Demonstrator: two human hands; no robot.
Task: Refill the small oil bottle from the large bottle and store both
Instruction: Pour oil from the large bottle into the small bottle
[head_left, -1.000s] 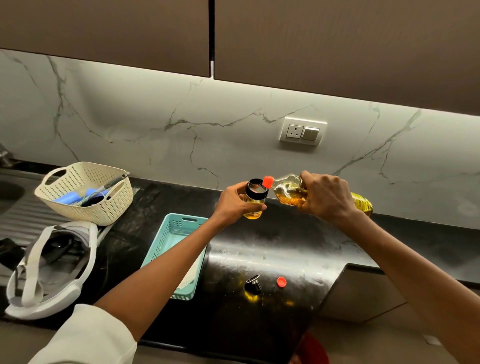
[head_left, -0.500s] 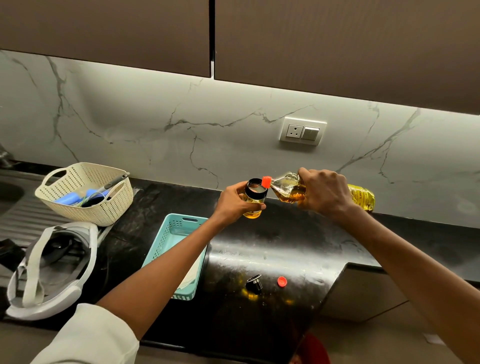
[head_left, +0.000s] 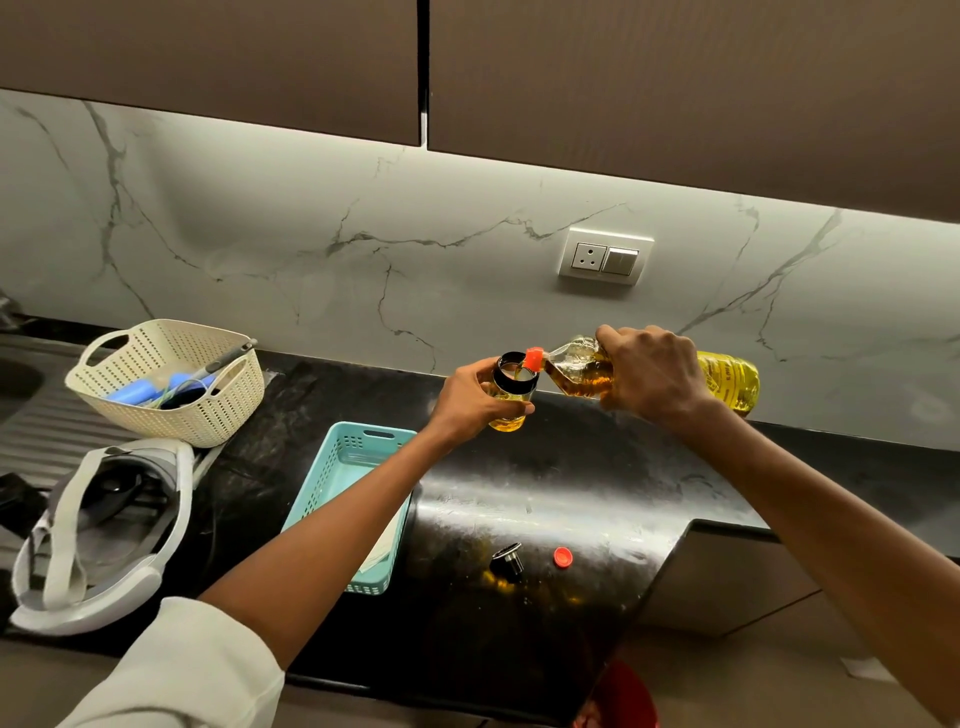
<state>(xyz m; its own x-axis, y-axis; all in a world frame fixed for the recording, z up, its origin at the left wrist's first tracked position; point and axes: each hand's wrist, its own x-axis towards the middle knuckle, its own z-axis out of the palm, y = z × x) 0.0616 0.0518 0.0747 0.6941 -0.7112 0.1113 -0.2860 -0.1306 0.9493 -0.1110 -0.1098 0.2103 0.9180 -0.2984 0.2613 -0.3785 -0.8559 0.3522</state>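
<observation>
My left hand (head_left: 467, 400) grips the small oil bottle (head_left: 511, 397), a clear jar with a black collar and yellow oil in its lower part, held above the black counter (head_left: 571, 499). My right hand (head_left: 649, 376) grips the large bottle (head_left: 727, 379) of yellow oil, tipped almost level with its orange neck (head_left: 533, 359) at the small bottle's open mouth. Down on the counter lie the small bottle's black cap (head_left: 506, 561) and the large bottle's orange cap (head_left: 563, 556).
A teal basket (head_left: 358, 452) sits on the counter under my left forearm. A cream basket (head_left: 171, 382) with utensils stands at the back left beside a grey-and-white headset (head_left: 104, 530). Brown wall cabinets (head_left: 675, 78) hang overhead. The counter steps back at the right.
The large bottle has tipped further, its neck now over the small bottle's mouth. Both hands have stayed nearly where they were.
</observation>
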